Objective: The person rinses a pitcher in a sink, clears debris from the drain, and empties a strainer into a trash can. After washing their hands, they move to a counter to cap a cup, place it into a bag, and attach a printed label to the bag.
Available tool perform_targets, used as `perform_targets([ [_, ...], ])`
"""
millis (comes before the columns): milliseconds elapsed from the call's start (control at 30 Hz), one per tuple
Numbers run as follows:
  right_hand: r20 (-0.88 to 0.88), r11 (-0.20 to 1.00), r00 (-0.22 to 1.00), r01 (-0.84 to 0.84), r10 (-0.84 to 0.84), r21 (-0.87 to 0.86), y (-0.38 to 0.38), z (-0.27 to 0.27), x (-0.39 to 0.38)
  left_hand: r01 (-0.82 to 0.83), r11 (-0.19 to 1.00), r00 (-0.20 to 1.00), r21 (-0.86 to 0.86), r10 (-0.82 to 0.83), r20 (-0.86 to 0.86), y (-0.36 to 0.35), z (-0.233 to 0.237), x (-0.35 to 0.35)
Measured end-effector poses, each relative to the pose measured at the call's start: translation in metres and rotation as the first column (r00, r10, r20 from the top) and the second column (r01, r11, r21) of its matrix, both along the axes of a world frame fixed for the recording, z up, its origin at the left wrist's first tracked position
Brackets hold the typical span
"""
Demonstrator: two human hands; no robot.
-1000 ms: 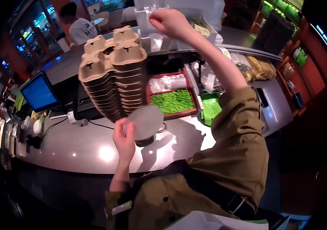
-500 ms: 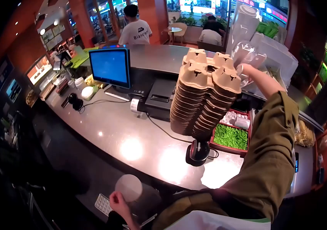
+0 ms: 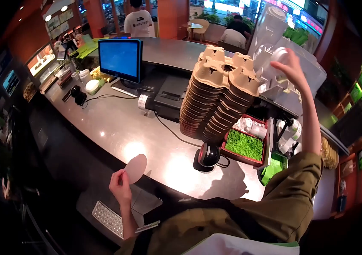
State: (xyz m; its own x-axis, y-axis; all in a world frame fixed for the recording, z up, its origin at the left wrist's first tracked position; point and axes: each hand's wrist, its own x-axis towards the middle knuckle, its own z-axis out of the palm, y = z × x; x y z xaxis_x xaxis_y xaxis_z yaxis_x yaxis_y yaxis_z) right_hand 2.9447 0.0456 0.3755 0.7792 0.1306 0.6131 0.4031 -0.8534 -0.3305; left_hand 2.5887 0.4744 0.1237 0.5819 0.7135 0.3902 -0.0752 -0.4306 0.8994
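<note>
My left hand (image 3: 120,187) is closed in a pinch on the lower edge of a thin, pale round disc (image 3: 136,168), holding it up over the counter's near edge. My right hand (image 3: 292,68) is raised at the far right with thumb and fingers spread. Its fingertips are right at a whitish round-ended stack (image 3: 279,54) among clear plastic cups and lids. Just left of that hand rises a tall pile of brown cardboard cup carriers (image 3: 219,93). A white tray with rows of raised shapes (image 3: 108,219) lies below my left hand.
A black scanner (image 3: 209,155) stands before a red box of small green packets (image 3: 244,145). Farther left are a black printer (image 3: 170,97) and a blue-screened monitor (image 3: 119,60), with cables across the metal counter (image 3: 104,121). A person in a white shirt (image 3: 139,23) stands beyond the counter.
My left hand has risen toward the counter with the disc. My right hand has come out from behind the carrier pile, its fingers now spread. The view has shifted slightly.
</note>
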Motion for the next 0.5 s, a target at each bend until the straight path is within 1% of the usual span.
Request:
perform_targets([
  [33,0.057,0.994,0.995,-0.086,0.083,0.069,0.006,0.005,-0.017,-0.005,1.000,1.000,-0.005,0.005,-0.014,-0.002,-0.001,-0.003],
  [100,0.185,0.945,0.957,-0.260,0.225,0.196,0.026,0.010,-0.063,-0.021,1.000,0.999,-0.004,0.021,-0.031,-0.005,-0.004,-0.010],
  [133,0.082,0.880,0.916,-0.399,0.392,0.256,0.037,0.008,-0.087,-0.022,1.000,0.999,-0.001,0.022,-0.041,-0.006,-0.005,-0.011],
  [167,0.060,0.751,0.839,-0.515,0.542,0.413,0.059,-0.002,-0.113,-0.026,1.000,0.999,0.003,0.026,-0.043,-0.008,-0.005,-0.011],
  [200,0.055,0.629,0.731,-0.620,0.680,0.469,0.072,-0.023,-0.121,-0.027,1.000,0.998,0.008,0.027,-0.048,-0.009,-0.006,-0.013],
  [233,0.014,0.663,0.705,-0.673,0.709,0.328,0.079,-0.049,-0.120,-0.026,1.000,0.998,0.014,0.027,-0.059,-0.010,-0.005,-0.016],
  [267,-0.086,0.569,0.590,-0.715,0.803,0.407,0.099,-0.064,-0.136,-0.055,0.998,0.996,0.013,0.056,-0.075,-0.010,-0.001,-0.019],
  [300,-0.159,0.546,0.531,-0.734,0.832,0.404,0.118,-0.074,-0.149,-0.077,0.997,0.993,0.013,0.078,-0.088,-0.009,0.004,-0.019],
  [333,-0.189,0.488,0.449,-0.799,0.873,0.352,0.134,-0.085,-0.154,-0.076,0.997,0.992,0.014,0.077,-0.101,-0.009,0.010,-0.017],
  [367,-0.245,0.459,0.399,-0.844,0.884,0.279,0.144,-0.091,-0.157,-0.101,0.993,0.986,0.064,0.109,-0.125,-0.003,0.013,-0.017],
  [400,-0.255,0.449,0.383,-0.841,0.888,0.302,0.153,-0.102,-0.160,-0.086,0.992,0.989,0.088,0.095,-0.112,0.000,0.018,-0.016],
  [433,-0.246,0.422,0.354,-0.841,0.903,0.339,0.162,-0.116,-0.157,-0.069,0.992,0.994,0.101,0.076,-0.073,0.006,0.014,-0.014],
  [467,-0.230,0.399,0.333,-0.835,0.915,0.378,0.170,-0.123,-0.152,-0.043,0.993,0.996,0.112,0.051,-0.070,0.016,0.012,-0.012],
  [500,-0.301,0.419,0.313,-0.809,0.901,0.412,0.175,-0.122,-0.152,-0.022,0.993,0.997,0.112,0.030,-0.078,0.019,0.013,-0.009],
])
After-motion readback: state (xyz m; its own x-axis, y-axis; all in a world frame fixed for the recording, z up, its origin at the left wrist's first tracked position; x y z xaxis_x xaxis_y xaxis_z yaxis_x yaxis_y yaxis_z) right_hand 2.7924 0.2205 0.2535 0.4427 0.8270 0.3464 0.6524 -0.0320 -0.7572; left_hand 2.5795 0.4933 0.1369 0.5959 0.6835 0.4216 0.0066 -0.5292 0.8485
